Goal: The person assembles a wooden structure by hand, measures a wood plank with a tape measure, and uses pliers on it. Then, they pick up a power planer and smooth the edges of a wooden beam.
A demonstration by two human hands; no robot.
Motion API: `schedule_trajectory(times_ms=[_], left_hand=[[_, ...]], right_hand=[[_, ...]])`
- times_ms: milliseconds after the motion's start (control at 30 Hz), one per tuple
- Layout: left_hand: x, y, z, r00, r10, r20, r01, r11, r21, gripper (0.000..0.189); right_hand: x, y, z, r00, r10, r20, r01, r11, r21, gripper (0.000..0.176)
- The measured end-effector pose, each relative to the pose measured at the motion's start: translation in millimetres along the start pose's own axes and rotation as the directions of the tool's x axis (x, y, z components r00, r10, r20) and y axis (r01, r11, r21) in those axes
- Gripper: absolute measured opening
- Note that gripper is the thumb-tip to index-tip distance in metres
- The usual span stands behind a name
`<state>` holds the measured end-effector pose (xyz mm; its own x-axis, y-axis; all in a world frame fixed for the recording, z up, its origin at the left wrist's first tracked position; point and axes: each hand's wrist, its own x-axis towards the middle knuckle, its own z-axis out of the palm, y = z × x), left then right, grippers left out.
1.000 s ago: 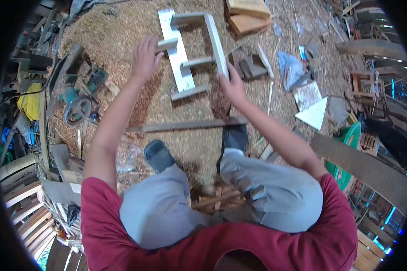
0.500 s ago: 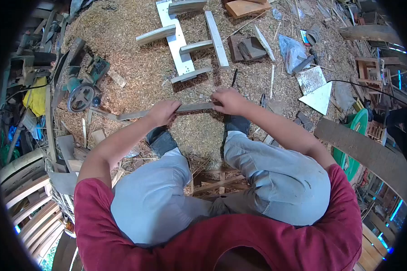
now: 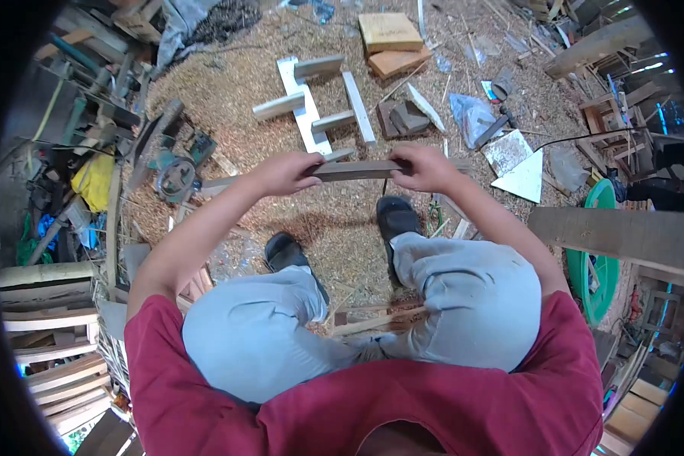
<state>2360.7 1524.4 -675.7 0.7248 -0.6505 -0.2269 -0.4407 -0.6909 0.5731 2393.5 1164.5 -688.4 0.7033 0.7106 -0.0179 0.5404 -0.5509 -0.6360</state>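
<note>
I sit above a sawdust-covered floor with both hands raised in front of my knees. My left hand and my right hand are both shut on a long, thin, dark wooden strip, held level between them above the ground. Its left end runs out past my left hand toward a green machine. Beyond the strip lies a pale wooden frame of one long board with several short cross pieces, flat on the sawdust and apart from both hands.
Two square wood blocks lie at the back. A dark block, a plastic bag and white triangular offcuts lie at the right. A wide plank crosses over a green tub. Stacked timber fills the left side.
My hands left the pale frame on the floor, took hold of the long dark strip in front of my feet and lifted it off the sawdust.
</note>
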Motion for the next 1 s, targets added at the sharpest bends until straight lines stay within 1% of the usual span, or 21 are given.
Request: schedule_trajectory(times_ms=[67,100,133,167,200,233,333,367,400,433,467,500,533,600,633,667,733,767,867,967,1000], left_hand=[[9.8,37.1,-25.5,0.994,0.094,-0.056,-0.089,0.991,0.097,0.043],[12.5,65.2,-46.6,0.98,0.157,-0.119,-0.147,0.985,0.087,0.042],[15.3,83.4,-63.5,0.932,0.258,-0.254,-0.221,0.961,0.165,0.04],[19.6,101.4,-77.9,0.853,0.365,-0.372,-0.289,0.925,0.246,0.038],[24.2,120.3,-93.8,0.744,0.473,-0.472,-0.347,0.877,0.332,0.036],[23.9,139.6,-110.9,0.691,0.498,-0.524,-0.344,0.864,0.368,0.035],[7.1,201.4,-160.5,0.537,0.564,-0.628,-0.341,0.826,0.45,0.03],[7.7,215.9,-161.2,0.529,0.42,-0.737,-0.345,0.9,0.265,0.029],[7.6,227.6,-157.7,0.532,0.248,-0.809,-0.346,0.936,0.059,0.028],[5.7,244.4,-154.9,0.566,0.133,-0.813,-0.375,0.921,-0.11,0.028],[3.6,261.4,-152.1,0.592,0.017,-0.806,-0.398,0.875,-0.274,0.028],[5.5,291.7,-144.6,0.644,-0.016,-0.765,-0.44,0.81,-0.388,0.029],[7.5,318.8,-137.3,0.696,-0.041,-0.717,-0.467,0.732,-0.495,0.03],[9.4,356.8,-121.4,0.756,0.083,-0.649,-0.557,0.603,-0.571,0.037],[9.4,374.6,-111.9,0.776,0.09,-0.624,-0.588,0.464,-0.663,0.038],[10.0,389.3,-105.1,0.795,0.104,-0.598,-0.597,0.312,-0.739,0.04],[19.4,401.1,-97.4,0.758,0.158,-0.632,-0.651,0.23,-0.723,0.04],[22.7,402.8,-95.3,0.74,0.181,-0.647,-0.672,0.191,-0.715,0.04],[21.4,398.5,-93.6,0.719,0.207,-0.664,-0.691,0.098,-0.717,0.036],[19.8,373.3,-100.9,0.733,0.19,-0.653,-0.678,0.127,-0.724,0.035],[18.4,362.2,-102.6,0.74,0.178,-0.648,-0.671,0.145,-0.727,0.035]], right_hand=[[-29.1,-10.8,-44.2,0.992,0.037,-0.12,-0.041,0.999,-0.026,0.03],[-46.9,-19.7,-64.0,0.981,0.061,-0.183,-0.069,0.997,-0.038,0.03],[-65.2,-31.8,-84.1,0.962,0.067,-0.265,-0.088,0.994,-0.068,0.029],[-87.1,-46.2,-103.6,0.935,0.073,-0.346,-0.114,0.989,-0.097,0.029],[-108.4,-62.7,-121.9,0.9,0.075,-0.429,-0.142,0.982,-0.126,0.029],[-129.5,-81.4,-138.2,0.866,0.054,-0.497,-0.14,0.98,-0.138,0.027],[-185.6,-136.2,-166.4,0.669,0.08,-0.739,-0.223,0.97,-0.098,0.028],[-200.8,-159.3,-170.8,0.603,0.099,-0.792,-0.255,0.964,-0.074,0.027],[-213.6,-177.7,-170.6,0.529,0.078,-0.845,-0.258,0.964,-0.072,0.028],[-224.3,-194.4,-169.5,0.455,0.056,-0.889,-0.255,0.964,-0.07,0.028],[-232.7,-207.0,-168.8,0.377,0.026,-0.926,-0.247,0.966,-0.073,0.028],[-240.1,-215.5,-166.7,0.338,-0.023,-0.941,-0.278,0.953,-0.123,0.031],[-244.7,-224.5,-164.0,0.285,-0.046,-0.957,-0.29,0.948,-0.132,0.031],[-248.6,-241.3,-154.9,0.198,-0.088,-0.976,-0.312,0.939,-0.148,0.031],[-246.3,-247.6,-147.9,0.132,-0.05,-0.99,-0.287,0.954,-0.086,0.033],[-247.6,-255.9,-145.2,0.128,-0.097,-0.987,-0.318,0.939,-0.134,0.033],[-248.6,-271.8,-142.9,0.116,-0.191,-0.975,-0.379,0.899,-0.221,0.034],[-247.2,-275.9,-139.8,0.092,-0.131,-0.987,-0.359,0.92,-0.156,0.034],[-243.5,-275.1,-138.9,0.115,-0.147,-0.982,-0.394,0.901,-0.181,0.033],[-228.9,-268.5,-139.1,0.215,-0.135,-0.967,-0.363,0.908,-0.207,0.032],[-222.3,-268.4,-139.4,0.246,-0.114,-0.963,-0.33,0.924,-0.193,0.031]])
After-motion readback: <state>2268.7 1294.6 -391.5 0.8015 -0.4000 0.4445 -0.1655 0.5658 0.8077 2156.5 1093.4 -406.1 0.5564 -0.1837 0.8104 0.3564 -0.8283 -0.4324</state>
